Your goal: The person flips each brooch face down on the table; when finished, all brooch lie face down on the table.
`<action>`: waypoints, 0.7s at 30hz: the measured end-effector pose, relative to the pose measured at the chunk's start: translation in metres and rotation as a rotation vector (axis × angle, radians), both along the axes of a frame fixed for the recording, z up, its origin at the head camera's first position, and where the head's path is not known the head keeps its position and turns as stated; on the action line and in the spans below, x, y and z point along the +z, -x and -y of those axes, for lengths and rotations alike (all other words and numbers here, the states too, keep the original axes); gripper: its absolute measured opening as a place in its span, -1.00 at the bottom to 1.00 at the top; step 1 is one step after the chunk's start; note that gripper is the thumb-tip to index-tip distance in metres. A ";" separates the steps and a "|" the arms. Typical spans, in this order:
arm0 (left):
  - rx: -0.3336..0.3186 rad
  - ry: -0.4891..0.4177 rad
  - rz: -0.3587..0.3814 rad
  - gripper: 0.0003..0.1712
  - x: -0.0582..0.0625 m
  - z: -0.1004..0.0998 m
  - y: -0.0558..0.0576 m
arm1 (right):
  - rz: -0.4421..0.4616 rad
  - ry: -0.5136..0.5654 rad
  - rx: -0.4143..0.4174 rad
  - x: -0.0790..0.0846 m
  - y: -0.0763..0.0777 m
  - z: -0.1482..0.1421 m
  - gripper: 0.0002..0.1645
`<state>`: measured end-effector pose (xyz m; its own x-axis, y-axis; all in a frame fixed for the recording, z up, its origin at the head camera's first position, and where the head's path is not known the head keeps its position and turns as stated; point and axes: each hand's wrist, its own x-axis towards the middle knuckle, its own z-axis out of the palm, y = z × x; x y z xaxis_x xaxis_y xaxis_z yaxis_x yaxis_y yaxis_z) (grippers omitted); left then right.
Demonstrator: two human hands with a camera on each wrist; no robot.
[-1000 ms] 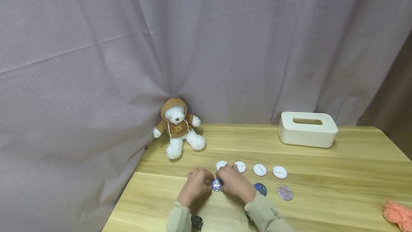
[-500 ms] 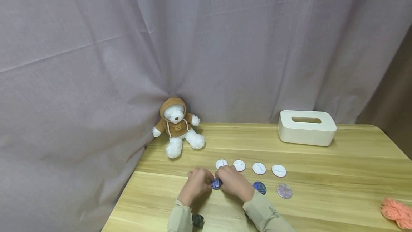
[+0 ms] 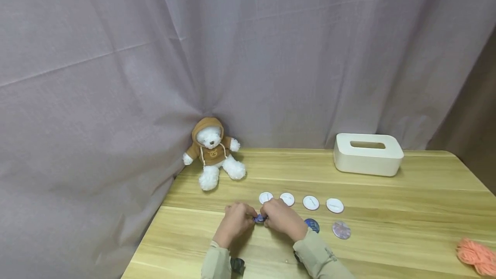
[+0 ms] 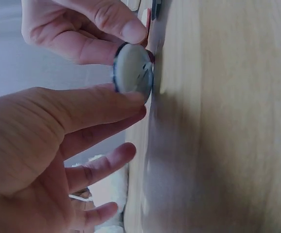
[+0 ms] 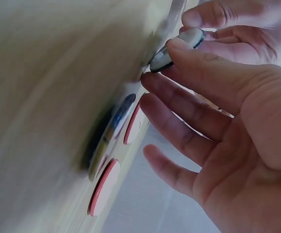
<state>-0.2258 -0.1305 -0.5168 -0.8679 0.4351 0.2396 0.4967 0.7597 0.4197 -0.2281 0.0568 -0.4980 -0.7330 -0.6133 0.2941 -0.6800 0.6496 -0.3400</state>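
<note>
Between both hands a round pin-back button badge (image 3: 260,218) is held just above the wooden table, tilted so that its blue-purple front shows as a thin strip in the head view. Its white back with the pin (image 4: 131,70) faces the left wrist camera. My left hand (image 3: 235,223) pinches one side between thumb and index finger, the other fingers spread loosely. The opposite side is pinched by my right hand (image 3: 284,219). Beyond the hands lies a row of several white-backed badges (image 3: 311,203). A blue badge (image 3: 312,225), partly hidden by the right arm, and a pale purple badge (image 3: 341,230) lie face up.
A teddy bear (image 3: 213,154) in a brown hoodie sits at the table's back left. At the back right stands a cream tissue box (image 3: 368,160). Orange yarn (image 3: 477,256) lies near the right edge. Grey curtain (image 3: 271,55) hangs behind the table.
The badge has tipped in the fingers, its front going from facing the head camera to nearly edge-on. Both hands stay in about the same place and keep their pinch.
</note>
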 end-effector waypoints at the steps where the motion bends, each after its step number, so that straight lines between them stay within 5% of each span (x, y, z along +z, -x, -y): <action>1: 0.002 0.000 -0.018 -0.78 0.000 0.000 0.000 | -0.013 0.001 -0.005 0.000 0.000 0.000 -0.74; 6: 0.012 0.012 -0.106 -0.86 0.000 0.001 0.002 | -0.047 0.018 -0.037 -0.002 0.001 0.001 -0.67; 15: 0.011 0.011 -0.143 -0.84 0.004 0.001 0.002 | -0.017 0.087 -0.039 -0.004 0.004 0.000 -0.74; 21: 0.017 -0.013 -0.080 -0.86 0.006 -0.002 0.003 | -0.019 0.079 -0.047 0.000 0.004 0.000 -0.75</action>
